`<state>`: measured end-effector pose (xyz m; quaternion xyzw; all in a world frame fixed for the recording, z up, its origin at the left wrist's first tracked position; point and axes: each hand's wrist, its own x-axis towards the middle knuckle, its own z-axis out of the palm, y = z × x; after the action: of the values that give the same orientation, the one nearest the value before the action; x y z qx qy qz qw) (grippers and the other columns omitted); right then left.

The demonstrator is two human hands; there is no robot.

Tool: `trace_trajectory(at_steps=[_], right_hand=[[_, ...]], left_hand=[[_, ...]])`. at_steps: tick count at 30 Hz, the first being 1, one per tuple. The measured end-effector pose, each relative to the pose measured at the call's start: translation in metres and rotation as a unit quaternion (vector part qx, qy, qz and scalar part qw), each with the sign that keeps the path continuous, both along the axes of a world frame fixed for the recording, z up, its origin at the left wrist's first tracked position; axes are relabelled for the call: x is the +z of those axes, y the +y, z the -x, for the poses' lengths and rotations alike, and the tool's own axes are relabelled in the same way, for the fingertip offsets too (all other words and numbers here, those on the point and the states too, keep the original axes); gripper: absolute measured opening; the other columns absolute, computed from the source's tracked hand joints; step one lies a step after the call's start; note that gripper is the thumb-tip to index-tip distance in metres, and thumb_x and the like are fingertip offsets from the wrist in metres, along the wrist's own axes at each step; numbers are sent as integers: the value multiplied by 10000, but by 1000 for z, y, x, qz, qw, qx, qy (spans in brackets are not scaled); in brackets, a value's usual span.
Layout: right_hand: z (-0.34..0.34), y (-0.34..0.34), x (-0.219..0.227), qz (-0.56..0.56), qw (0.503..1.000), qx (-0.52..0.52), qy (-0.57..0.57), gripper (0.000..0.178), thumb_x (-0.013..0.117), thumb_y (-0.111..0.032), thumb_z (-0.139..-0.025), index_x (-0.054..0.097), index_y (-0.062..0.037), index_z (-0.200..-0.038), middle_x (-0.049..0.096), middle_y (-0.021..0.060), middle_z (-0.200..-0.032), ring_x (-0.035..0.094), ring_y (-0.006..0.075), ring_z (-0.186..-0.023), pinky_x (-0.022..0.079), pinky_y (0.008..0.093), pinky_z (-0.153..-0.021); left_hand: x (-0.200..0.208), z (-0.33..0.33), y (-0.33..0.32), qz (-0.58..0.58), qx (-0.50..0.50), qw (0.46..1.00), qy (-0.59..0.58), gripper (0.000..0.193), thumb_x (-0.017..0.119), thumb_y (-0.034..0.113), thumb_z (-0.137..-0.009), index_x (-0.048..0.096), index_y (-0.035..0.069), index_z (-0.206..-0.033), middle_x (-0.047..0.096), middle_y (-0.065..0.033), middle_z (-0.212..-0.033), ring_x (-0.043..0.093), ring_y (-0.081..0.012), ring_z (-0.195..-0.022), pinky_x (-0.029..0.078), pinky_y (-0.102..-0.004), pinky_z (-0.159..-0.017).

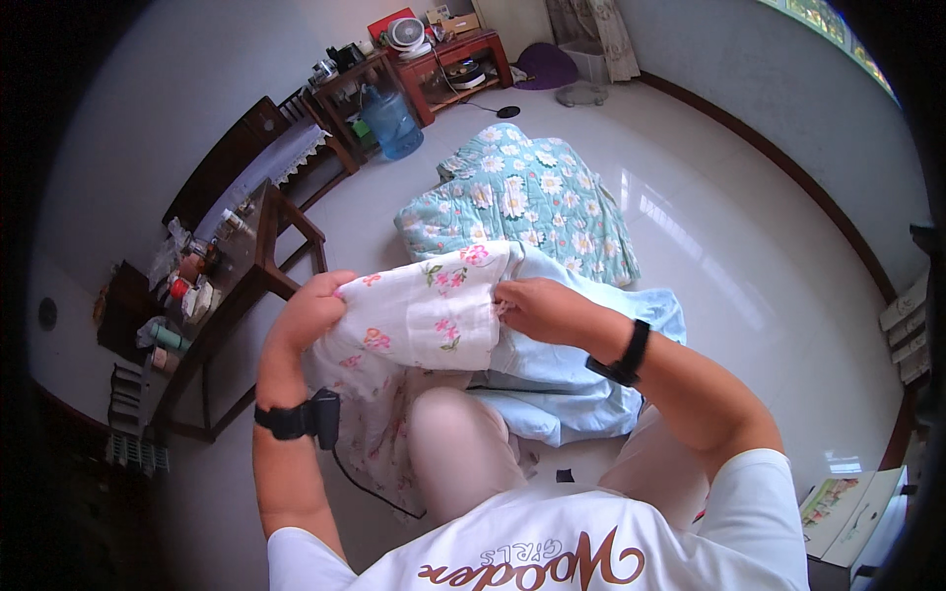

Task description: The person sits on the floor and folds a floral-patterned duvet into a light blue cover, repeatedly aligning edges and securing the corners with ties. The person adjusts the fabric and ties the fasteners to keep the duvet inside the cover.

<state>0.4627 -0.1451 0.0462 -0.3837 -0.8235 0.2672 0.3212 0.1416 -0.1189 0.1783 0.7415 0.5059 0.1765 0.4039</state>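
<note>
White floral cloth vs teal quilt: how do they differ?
The white cloth is held between the left hand and right hand; the teal quilt lies on the floor.
The white cloth has pink and orange flowers; the teal quilt, white daisies.
The white cloth looks thin, the teal quilt padded.
Both are flower-printed fabric.

Lettering [540,563] (brown, grey) on shirt [552,514]

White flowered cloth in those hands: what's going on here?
A person is holding up a white flowered cloth by its two sides: the left hand grips one, the right hand the other. More of it droops below. Light-blue fabric lies bunched next to it; whether the two are joined I can't tell. Beyond lies a teal daisy-print quilt on the shiny floor.
</note>
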Motion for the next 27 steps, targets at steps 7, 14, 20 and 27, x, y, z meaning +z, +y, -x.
trace_trajectory(at_steps=[7,14,20,27], right_hand=[[-40,-52,31,69,973,81,205,174,648,-181,-928,638,-25,-1002,591,45,-839,528,104,-778,448,269,-680],[-59,-27,-5,271,909,65,309,211,546,-200,-1028,599,-35,-1148,612,-8,-1003,578,89,-933,476,259,-891],[-69,-17,-17,307,881,24,359,203,566,-209,-1019,621,-42,-1121,632,-7,-953,569,58,-859,491,236,-791],[-78,-7,-22,302,902,-75,299,152,629,-135,-973,687,-13,-1045,658,16,-888,603,77,-771,517,242,-701]], left_hand=[[12,-28,16,-49,16,999,-12,281,488,24,-744,626,-22,-984,648,-55,-950,607,-156,-869,479,-257,-774],[-32,-127,43,-156,-149,974,62,298,551,62,-881,613,-13,-1162,615,-119,-1144,616,-202,-1014,499,-345,-896],[-72,-186,8,-221,-209,951,53,246,679,154,-851,677,23,-1059,689,-161,-968,655,-273,-954,513,-365,-816],[-104,-186,11,-122,-151,979,-61,203,683,153,-873,657,0,-1004,697,-169,-911,677,-287,-864,510,-358,-775]])
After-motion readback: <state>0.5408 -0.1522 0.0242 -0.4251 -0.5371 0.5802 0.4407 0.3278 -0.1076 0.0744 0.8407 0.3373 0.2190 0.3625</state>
